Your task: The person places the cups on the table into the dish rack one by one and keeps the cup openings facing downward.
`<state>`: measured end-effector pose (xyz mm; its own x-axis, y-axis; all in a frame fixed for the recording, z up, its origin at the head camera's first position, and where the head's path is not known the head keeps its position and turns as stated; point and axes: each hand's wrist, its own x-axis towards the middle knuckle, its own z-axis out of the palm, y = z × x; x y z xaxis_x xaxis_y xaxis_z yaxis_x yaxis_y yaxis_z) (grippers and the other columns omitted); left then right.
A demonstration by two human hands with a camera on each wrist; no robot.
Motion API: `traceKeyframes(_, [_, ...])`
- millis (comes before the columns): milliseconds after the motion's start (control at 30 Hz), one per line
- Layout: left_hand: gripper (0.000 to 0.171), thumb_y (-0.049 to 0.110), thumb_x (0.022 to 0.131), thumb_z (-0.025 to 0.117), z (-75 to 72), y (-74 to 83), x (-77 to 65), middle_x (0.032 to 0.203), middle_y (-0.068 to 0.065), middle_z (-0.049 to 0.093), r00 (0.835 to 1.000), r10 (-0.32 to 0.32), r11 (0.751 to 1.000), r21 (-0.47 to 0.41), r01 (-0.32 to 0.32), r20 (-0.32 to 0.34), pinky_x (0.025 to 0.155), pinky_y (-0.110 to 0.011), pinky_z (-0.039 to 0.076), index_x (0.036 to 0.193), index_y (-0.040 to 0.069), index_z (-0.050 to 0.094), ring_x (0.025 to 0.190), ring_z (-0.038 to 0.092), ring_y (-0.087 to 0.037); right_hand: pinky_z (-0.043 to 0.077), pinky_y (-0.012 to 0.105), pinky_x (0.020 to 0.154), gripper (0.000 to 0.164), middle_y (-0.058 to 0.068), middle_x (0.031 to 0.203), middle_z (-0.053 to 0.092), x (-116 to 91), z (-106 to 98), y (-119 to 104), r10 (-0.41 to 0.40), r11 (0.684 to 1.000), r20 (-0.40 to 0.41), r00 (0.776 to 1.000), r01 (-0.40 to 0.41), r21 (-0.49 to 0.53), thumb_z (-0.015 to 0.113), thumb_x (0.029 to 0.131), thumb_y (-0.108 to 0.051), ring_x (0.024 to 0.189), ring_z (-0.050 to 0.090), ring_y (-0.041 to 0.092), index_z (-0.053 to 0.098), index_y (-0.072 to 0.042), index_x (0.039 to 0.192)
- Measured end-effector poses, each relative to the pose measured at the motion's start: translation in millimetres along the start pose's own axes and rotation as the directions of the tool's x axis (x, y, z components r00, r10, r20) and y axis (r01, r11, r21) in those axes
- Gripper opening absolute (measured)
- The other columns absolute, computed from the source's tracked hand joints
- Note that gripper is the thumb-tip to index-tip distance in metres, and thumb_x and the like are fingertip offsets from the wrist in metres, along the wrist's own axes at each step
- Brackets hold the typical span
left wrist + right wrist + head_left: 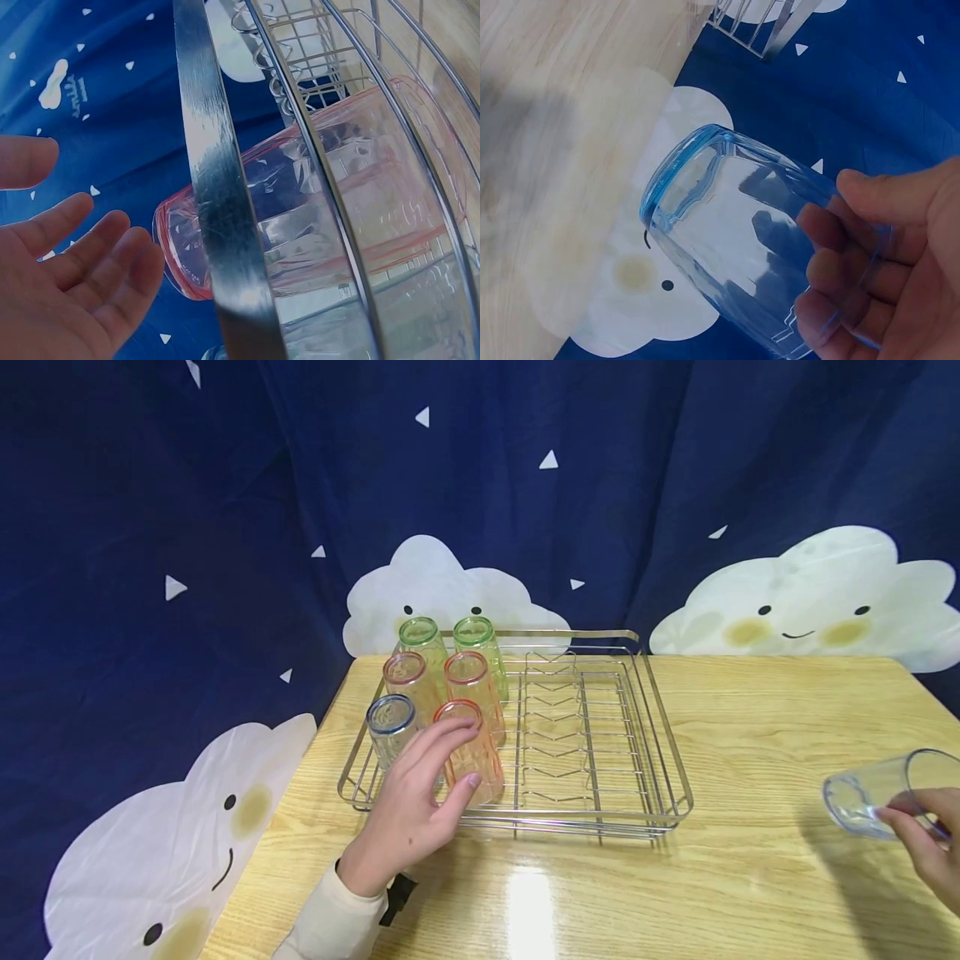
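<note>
My left hand (412, 806) hovers at the front left of a metal wire rack (585, 815). Its fingers are loosely bent beside an upside-down orange-red glass (480, 772); in the left wrist view they stay just short of that glass's base, gripping nothing. Upside down to its left is a blue-based glass (392, 714), partly behind the hand. Off to the right, my right hand (933, 835) holds a clear bluish drinking glass (862, 797) near its mouth, thumb and fingers pinching the wall. This glass (735, 217) is tilted almost onto its side, above the table.
Further back in the rack stand a pinkish glass (406, 668), another orange-red glass (467, 668) and two green ones (474, 631), all upside down. Zigzag wire dividers (551, 718) run down the rack's middle. A dark blue curtain (480, 485) hangs behind the wooden table (765, 735).
</note>
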<state>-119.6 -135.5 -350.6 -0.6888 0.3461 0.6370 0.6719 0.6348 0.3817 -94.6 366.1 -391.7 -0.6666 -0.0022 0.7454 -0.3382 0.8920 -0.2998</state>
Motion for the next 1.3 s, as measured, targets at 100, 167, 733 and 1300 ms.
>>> traceKeyframes(100, [0.043, 0.018, 0.089, 0.068, -0.1, 0.2, -0.1, 0.138, -0.006, 0.060, 1.000, 0.000, 1.000, 0.001, 0.000, 0.004, 0.111, -0.038, 0.044, 0.129, 0.006, 0.061, 0.130, 0.055, -0.020, 0.025, 0.008, 0.040, 0.095, -0.043, 0.073, 0.044, 2.3, -0.8, -2.3, -0.002, 1.000, -0.001, 1.000, 0.002, 0.004, 0.038, 0.085, -0.078, 0.053, 0.026, -0.025, 0.062, 0.011, 0.065])
traceKeyframes(167, [0.043, 0.018, 0.089, 0.068, -0.2, 0.3, -0.1, 0.138, -0.006, 0.060, 1.000, 0.000, 1.000, -0.001, 0.000, 0.004, 0.111, -0.038, 0.044, 0.130, 0.006, 0.061, 0.130, 0.056, -0.020, 0.026, 0.008, 0.042, 0.095, -0.044, 0.074, 0.046, 4.0, -0.5, -4.0, -0.011, 0.999, -0.002, 1.000, 0.011, 0.031, 0.038, 0.084, -0.077, 0.055, 0.027, -0.026, 0.062, 0.012, 0.065])
traceKeyframes(733, [0.042, 0.019, 0.089, 0.068, 0.6, 1.0, 1.3, 0.138, -0.005, 0.060, 1.000, -0.004, 1.000, 0.001, 0.004, 0.010, 0.109, -0.038, 0.046, 0.130, 0.010, 0.061, 0.128, 0.056, -0.019, 0.034, -0.002, 0.054, 0.079, -0.053, 0.098, 0.038, 18.6, -3.2, -26.1, -0.024, 0.992, -0.025, 0.999, 0.027, 0.124, 0.049, 0.093, -0.061, 0.078, 0.035, -0.034, 0.064, 0.014, 0.071])
traceKeyframes(1300, [0.044, 0.020, 0.089, 0.068, 2.0, 3.4, 4.5, 0.138, -0.004, 0.060, 1.000, 0.010, 1.000, -0.007, -0.010, 0.014, 0.112, -0.040, 0.044, 0.131, 0.010, 0.061, 0.129, 0.056, -0.020, 0.037, -0.005, 0.069, 0.070, -0.038, 0.092, 0.054, 33.4, -1.4, -62.1, -0.091, 0.980, -0.020, 0.996, 0.094, 0.177, 0.052, 0.095, -0.054, 0.086, 0.041, -0.031, 0.066, 0.012, 0.074])
